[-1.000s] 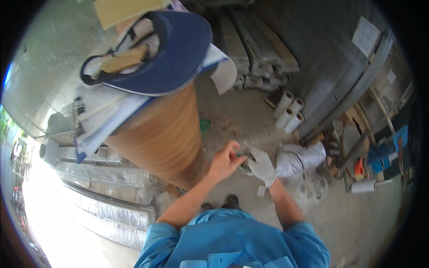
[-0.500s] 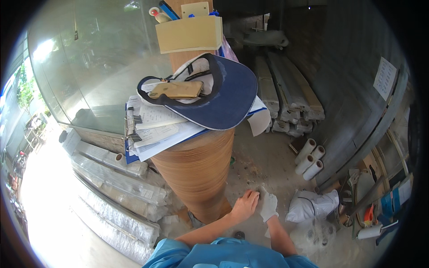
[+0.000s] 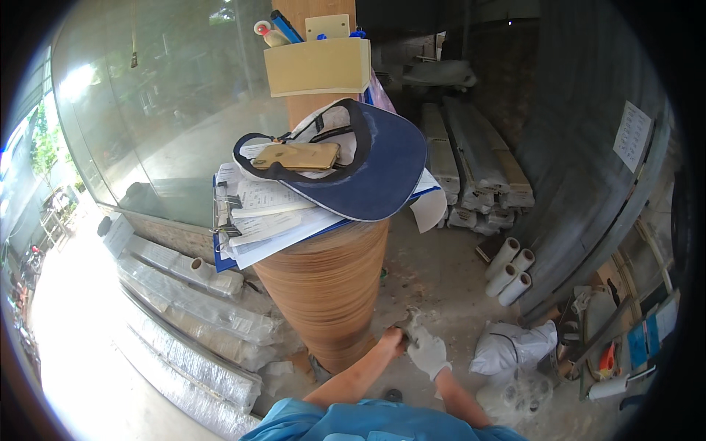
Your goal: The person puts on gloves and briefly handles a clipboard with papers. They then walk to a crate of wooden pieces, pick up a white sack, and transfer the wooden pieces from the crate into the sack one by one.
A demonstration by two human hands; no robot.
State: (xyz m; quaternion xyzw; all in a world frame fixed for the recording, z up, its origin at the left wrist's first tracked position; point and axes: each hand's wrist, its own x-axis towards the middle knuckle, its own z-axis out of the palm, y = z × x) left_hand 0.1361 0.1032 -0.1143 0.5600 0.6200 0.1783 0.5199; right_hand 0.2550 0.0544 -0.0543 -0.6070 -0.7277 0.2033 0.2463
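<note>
My bare left hand [image 3: 396, 340] is in front of my body, its fingers curled and partly hidden against my right hand. A white knit glove covers my right hand [image 3: 428, 353], whose fingers are bent toward the left. Just beyond the meeting hands, a limp, pale, glove-like cloth [image 3: 414, 319] sticks up. Its edges are blurred, and I cannot make out exactly how the fingers hold it. Past my hands stands a tall brown ribbed roll [image 3: 323, 287]. On top lie clipped papers on a blue clipboard [image 3: 272, 213] and an upturned navy cap [image 3: 390, 162] with a gold phone [image 3: 298, 156] inside.
Plastic-wrapped long bundles [image 3: 198, 301] lie along the left. White film rolls [image 3: 507, 272] stand at the right, near a stuffed white sack [image 3: 515, 345]. Long wrapped boxes [image 3: 478, 158] lie farther back. A cream holder [image 3: 320, 67] with pens is on the wooden post.
My hands have come together and shifted slightly left and lower. My gloved right hand has turned toward the left one, and the pale cloth now shows beyond them. The view has tilted slightly.
</note>
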